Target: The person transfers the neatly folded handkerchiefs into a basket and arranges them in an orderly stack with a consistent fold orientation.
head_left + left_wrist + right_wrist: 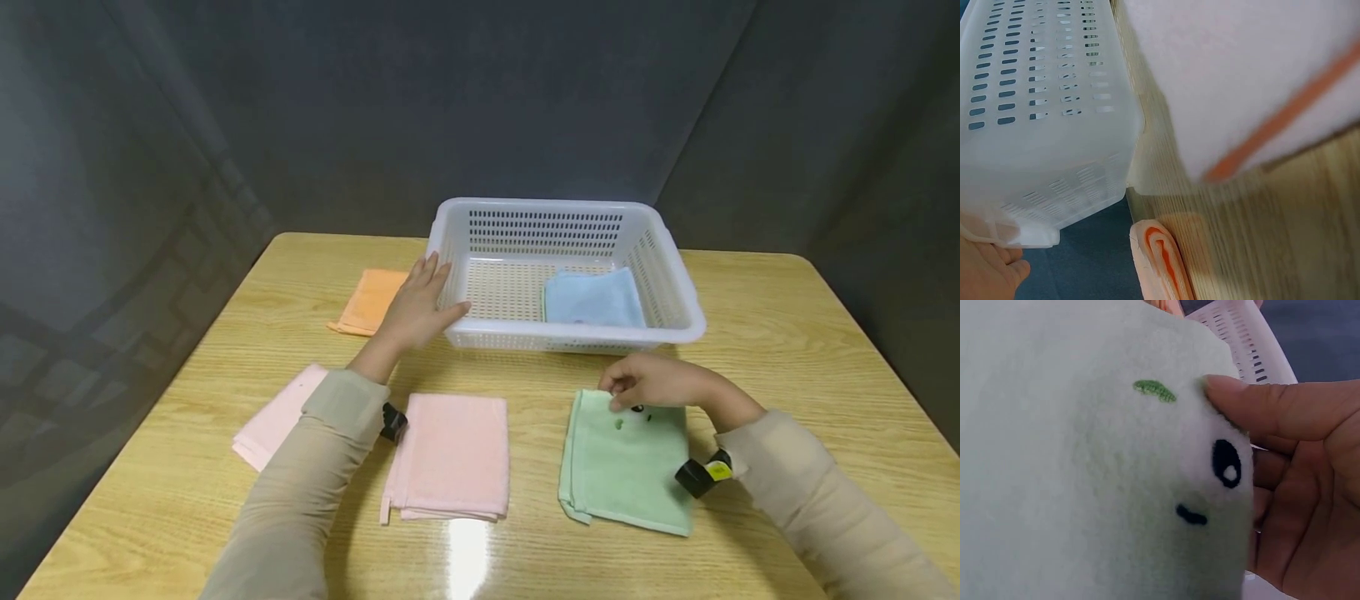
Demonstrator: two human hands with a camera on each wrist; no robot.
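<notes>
A folded green towel with an embroidered face lies at the front right. My right hand pinches its far edge, with the thumb on top and the other fingers at and behind the edge; the right wrist view shows the towel close up beside the hand. My left hand rests at the left rim of a white plastic basket, its fingers fairly straight. In the left wrist view only part of that hand shows, beside the basket. A folded blue towel lies inside the basket.
A folded pink towel lies between my forearms. Another pink towel is partly covered by my left sleeve. An orange towel lies left of the basket, all on a wooden table with dark fabric behind.
</notes>
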